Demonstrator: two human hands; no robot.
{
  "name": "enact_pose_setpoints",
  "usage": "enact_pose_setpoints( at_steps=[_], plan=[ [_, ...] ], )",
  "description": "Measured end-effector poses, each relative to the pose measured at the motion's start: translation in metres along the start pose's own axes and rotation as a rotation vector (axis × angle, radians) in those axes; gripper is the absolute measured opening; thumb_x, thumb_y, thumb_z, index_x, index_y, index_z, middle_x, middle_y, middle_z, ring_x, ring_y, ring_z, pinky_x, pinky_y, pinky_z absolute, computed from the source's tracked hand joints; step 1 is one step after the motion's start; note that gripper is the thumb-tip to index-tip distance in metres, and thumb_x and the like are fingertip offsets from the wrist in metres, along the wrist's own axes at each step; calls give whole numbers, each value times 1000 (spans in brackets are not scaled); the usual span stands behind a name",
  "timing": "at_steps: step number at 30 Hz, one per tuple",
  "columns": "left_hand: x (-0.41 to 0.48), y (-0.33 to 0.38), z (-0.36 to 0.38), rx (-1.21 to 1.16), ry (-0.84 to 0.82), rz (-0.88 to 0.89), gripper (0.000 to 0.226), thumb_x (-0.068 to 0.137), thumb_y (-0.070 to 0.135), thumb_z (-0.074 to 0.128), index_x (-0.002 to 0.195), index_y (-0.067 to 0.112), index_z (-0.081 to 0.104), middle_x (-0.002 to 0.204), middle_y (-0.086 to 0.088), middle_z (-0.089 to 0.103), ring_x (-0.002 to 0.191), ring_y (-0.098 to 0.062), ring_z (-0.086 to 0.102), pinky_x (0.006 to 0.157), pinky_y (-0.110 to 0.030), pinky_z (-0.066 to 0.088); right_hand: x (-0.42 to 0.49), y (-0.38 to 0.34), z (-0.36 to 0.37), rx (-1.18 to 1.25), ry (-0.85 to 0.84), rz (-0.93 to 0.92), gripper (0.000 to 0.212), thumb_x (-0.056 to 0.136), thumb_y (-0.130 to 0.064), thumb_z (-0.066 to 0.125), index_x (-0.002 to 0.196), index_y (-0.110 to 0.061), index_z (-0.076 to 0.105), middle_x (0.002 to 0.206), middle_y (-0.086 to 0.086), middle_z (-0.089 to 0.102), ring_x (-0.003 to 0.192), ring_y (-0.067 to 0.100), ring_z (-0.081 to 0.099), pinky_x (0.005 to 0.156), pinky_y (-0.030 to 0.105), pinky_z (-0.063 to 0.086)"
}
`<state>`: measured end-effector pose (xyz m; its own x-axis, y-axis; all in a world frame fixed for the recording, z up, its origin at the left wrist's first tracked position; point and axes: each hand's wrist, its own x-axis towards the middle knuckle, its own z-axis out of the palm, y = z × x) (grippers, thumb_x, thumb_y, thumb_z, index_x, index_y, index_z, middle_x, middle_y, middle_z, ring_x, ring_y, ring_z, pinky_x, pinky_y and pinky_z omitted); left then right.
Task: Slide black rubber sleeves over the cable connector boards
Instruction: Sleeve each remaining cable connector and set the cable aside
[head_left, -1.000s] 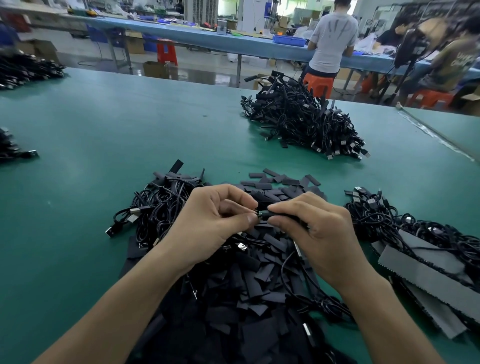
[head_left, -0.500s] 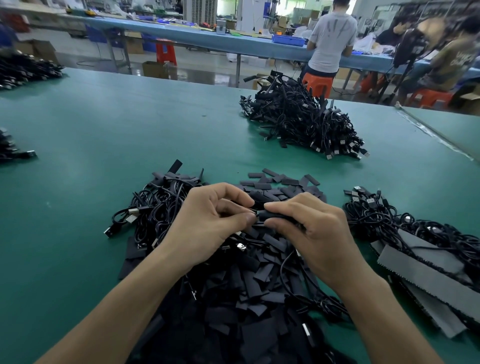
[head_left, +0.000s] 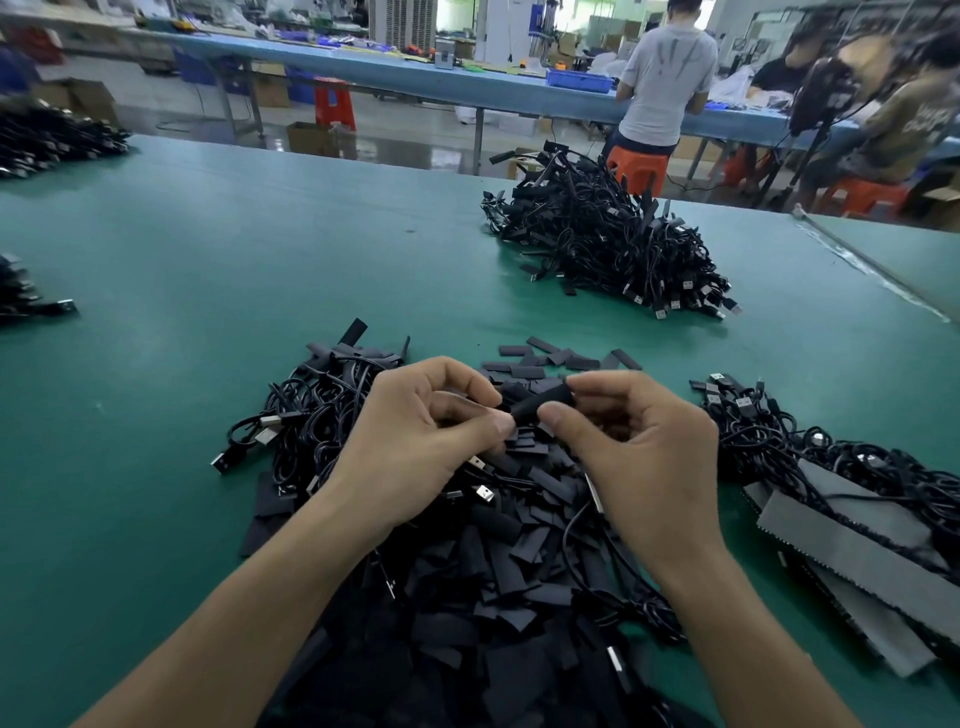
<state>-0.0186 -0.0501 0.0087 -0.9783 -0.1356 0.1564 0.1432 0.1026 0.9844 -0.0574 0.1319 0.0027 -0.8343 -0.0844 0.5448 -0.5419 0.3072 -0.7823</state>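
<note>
A black rubber sleeve (head_left: 540, 402) is held above the pile, tilted up to the right. My right hand (head_left: 639, 457) pinches its right part between thumb and forefinger. My left hand (head_left: 421, 441) pinches its left end, where the cable enters; the connector board is hidden inside or behind my fingers. A thin black cable (head_left: 582, 514) hangs from under my right hand. Below my hands lies a heap of loose black sleeves (head_left: 498, 566). A bundle of black cables (head_left: 311, 415) with USB plugs lies left of my left hand.
A large heap of cables (head_left: 602, 244) sits far on the green table (head_left: 208, 291). More cables (head_left: 810, 441) and grey serrated strips (head_left: 852, 540) lie at right. Small cable piles (head_left: 31, 296) lie at the left edge. People work at a blue bench behind.
My right hand has turned palm-up and lifted the sleeve's right end, so the sleeve now shows between my fingers. My left hand stays pinched at its left end.
</note>
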Motion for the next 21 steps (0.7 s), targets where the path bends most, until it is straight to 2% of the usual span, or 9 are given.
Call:
enact_pose_setpoints(
  at_steps=[3, 7, 9, 11, 14, 17, 19, 21],
  plan=[
    [1, 0, 2, 7, 30, -3, 17, 81, 7, 80, 83, 17, 66, 69, -7, 75, 65, -20, 74, 75, -34, 57, -1, -2, 4, 44, 13, 83, 22, 77, -22, 83, 94, -33, 75, 82, -23, 73, 76, -2, 70, 74, 13, 54],
    [1, 0, 2, 9, 67, 6, 15, 82, 3, 78, 82, 13, 66, 67, -8, 74, 61, -15, 72, 64, -20, 55, -6, -6, 11, 51, -28, 133, 29, 80, -22, 81, 108, -23, 75, 84, -25, 73, 81, -1, 71, 80, 16, 54],
    [1, -1, -1, 31, 76, 17, 16, 82, 4, 78, 81, 14, 66, 67, -7, 74, 62, -17, 73, 68, -24, 58, -8, -7, 14, 52, -37, 140, 31, 81, -22, 80, 112, -21, 74, 85, -24, 73, 82, -1, 70, 81, 17, 54],
    [2, -2, -2, 54, 75, 25, 17, 83, 5, 78, 80, 17, 66, 68, -6, 75, 65, -20, 73, 75, -35, 58, -9, -8, 15, 60, -35, 143, 28, 83, -22, 79, 111, -22, 74, 88, -26, 73, 85, -3, 70, 82, 16, 54],
    [1, -3, 0, 62, 39, 26, 18, 83, 2, 77, 81, 17, 66, 68, -6, 75, 68, -24, 74, 78, -42, 58, -6, -10, 11, 90, -21, 153, 18, 84, -20, 77, 98, -31, 75, 84, -21, 74, 80, 1, 71, 77, 19, 55],
    [1, -6, 4, 49, 14, 63, 18, 82, 6, 79, 86, 21, 68, 74, -3, 77, 72, -17, 74, 79, -34, 58, -1, -13, 5, 169, -18, 190, 13, 83, -14, 78, 83, -26, 72, 76, -9, 75, 70, 8, 71, 67, 21, 56],
    [1, -7, 4, 54, 5, 105, 18, 78, 18, 81, 90, 27, 69, 83, 3, 78, 78, -9, 73, 78, -24, 57, 2, -16, 1, 253, -4, 232, 11, 84, -11, 77, 82, -20, 70, 73, -3, 75, 67, 10, 71, 64, 20, 55],
    [0, -9, 3, 201, -34, 163, 21, 77, 35, 80, 96, 33, 70, 93, 12, 76, 89, -3, 72, 81, -18, 55, 5, -19, -4, 362, 21, 278, 9, 85, -9, 74, 84, -16, 68, 70, 1, 73, 64, 10, 67, 61, 19, 52]
  ],
)
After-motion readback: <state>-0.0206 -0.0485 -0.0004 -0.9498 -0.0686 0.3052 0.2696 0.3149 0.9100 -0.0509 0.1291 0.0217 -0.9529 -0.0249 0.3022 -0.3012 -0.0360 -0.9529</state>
